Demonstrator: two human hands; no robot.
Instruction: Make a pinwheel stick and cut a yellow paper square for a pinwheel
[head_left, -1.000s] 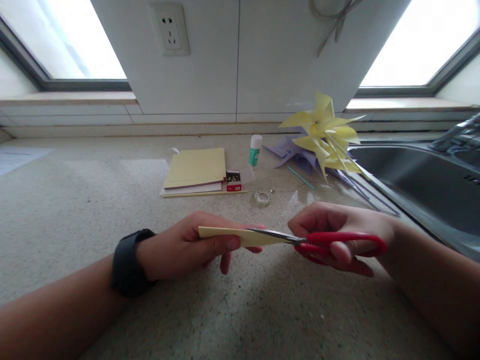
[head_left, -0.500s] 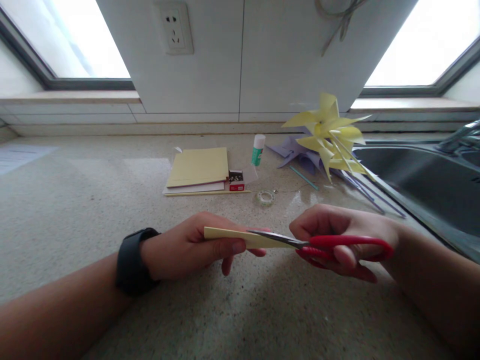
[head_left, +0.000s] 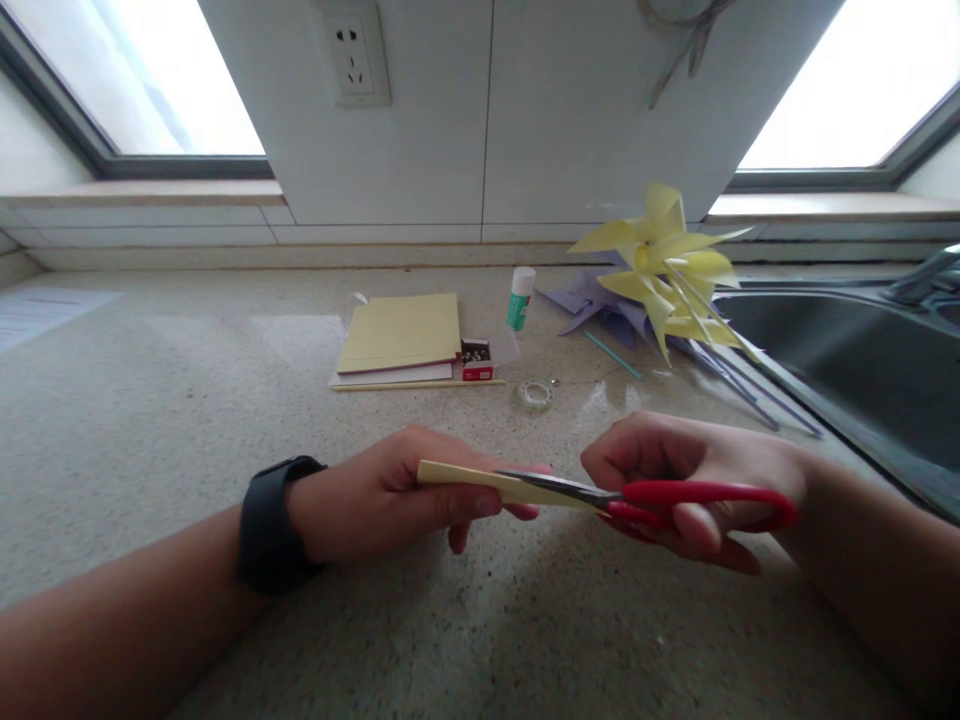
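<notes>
A folded piece of yellow paper (head_left: 450,474) is pinched between the thumb and fingers of my left hand (head_left: 397,495), which has a dark watch (head_left: 277,525) at its wrist. My right hand (head_left: 697,480) grips the red handles of the scissors (head_left: 705,492), with its thumb through one loop. The metal blades point left and lie along the yellow paper, close to my left fingertips. Both hands are above the speckled counter (head_left: 480,630). Behind them lie a roll of clear tape (head_left: 536,394) and a small red box of pins (head_left: 477,362).
Farther back are stacked yellow sheets (head_left: 401,330), a thin stick (head_left: 420,386) and a glue stick (head_left: 520,298). Yellow pinwheels (head_left: 660,255) and purple pinwheels (head_left: 600,300) lie beside the sink (head_left: 862,350) at right. A blue-green stick (head_left: 613,355) is near them.
The whole view has shifted slightly, with both hands and the counter items a little farther right. The scissor blades appear closer together around the paper.
</notes>
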